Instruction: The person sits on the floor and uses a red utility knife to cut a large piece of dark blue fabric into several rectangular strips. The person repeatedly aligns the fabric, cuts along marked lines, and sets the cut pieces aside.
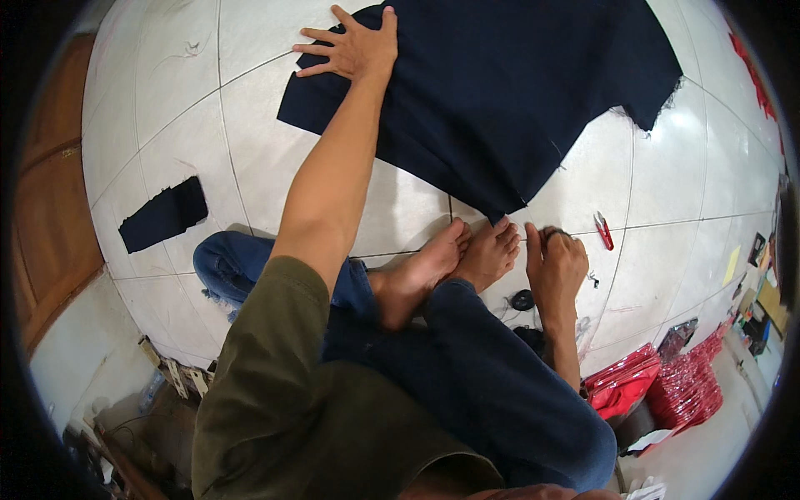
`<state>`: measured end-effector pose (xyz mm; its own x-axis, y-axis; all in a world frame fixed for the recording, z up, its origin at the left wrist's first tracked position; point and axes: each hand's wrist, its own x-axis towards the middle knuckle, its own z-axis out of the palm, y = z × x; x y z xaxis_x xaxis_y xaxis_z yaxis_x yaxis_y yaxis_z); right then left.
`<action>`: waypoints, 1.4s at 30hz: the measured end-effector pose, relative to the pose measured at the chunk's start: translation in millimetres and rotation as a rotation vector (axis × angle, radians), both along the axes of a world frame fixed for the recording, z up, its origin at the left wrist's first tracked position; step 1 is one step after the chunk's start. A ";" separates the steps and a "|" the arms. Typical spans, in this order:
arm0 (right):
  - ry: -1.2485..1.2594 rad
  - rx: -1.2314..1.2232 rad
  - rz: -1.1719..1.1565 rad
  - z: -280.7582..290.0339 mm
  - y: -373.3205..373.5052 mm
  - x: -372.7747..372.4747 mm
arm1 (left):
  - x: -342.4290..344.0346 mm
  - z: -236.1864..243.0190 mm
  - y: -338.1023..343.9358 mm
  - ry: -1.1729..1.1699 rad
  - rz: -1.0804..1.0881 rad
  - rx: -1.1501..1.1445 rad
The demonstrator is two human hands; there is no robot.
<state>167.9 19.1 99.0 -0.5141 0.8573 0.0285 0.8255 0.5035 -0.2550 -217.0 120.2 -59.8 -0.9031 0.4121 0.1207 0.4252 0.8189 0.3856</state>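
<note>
A large dark navy cloth lies spread on the white tiled floor. My left hand is stretched far out, flat on the cloth's far left edge with its fingers spread. My right hand is closed near the cloth's near corner, just beside my bare feet. A black handle loop shows over its fingers, apparently scissors; the blades are barely visible. I sit cross-legged in blue jeans.
A small navy scrap lies on the tiles at the left. Red thread snips lie right of my right hand, and a small black round object sits by my knee. Stacks of red packets stand at the lower right, and a wooden door fills the left.
</note>
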 end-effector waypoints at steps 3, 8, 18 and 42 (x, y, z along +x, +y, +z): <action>0.026 -0.027 -0.031 6.8 -8.1 17.0 | -11.8 -5.1 -5.5 0.046 0.018 -0.017; -0.009 -0.489 -0.281 43.4 -22.0 89.6 | -9.9 -5.4 -3.8 0.031 0.022 -0.004; -0.609 -0.753 -0.591 16.1 -71.6 266.1 | 5.9 23.3 -15.2 0.040 -0.086 0.308; 0.974 -0.086 -1.275 -5.2 -166.9 238.4 | 347.4 80.9 -167.0 -0.455 -1.482 0.181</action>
<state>406.3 -147.8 93.9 0.6865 0.7078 -0.1664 0.1895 -0.3952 -0.8988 130.4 -46.8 21.1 0.3084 0.9454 0.1052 0.6054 -0.2803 0.7449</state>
